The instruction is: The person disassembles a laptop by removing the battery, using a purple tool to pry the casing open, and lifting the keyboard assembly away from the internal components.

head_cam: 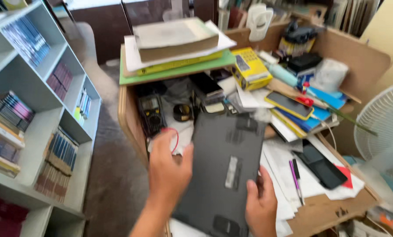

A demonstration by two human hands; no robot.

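Both hands, left hand (169, 169) and right hand (261, 206), grip the flat dark grey laptop (225, 169), underside up, at lower centre of the frame above the cluttered wooden bench (332, 208); best kept level, clear of the purple pen (295, 177)

Head-worn view, looking steeply down, close over cluttered desk (336, 206)

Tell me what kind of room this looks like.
Probably a home study or small office: a cluttered desk piled with papers, a bookshelf beside it, and both hands holding an upturned laptop.
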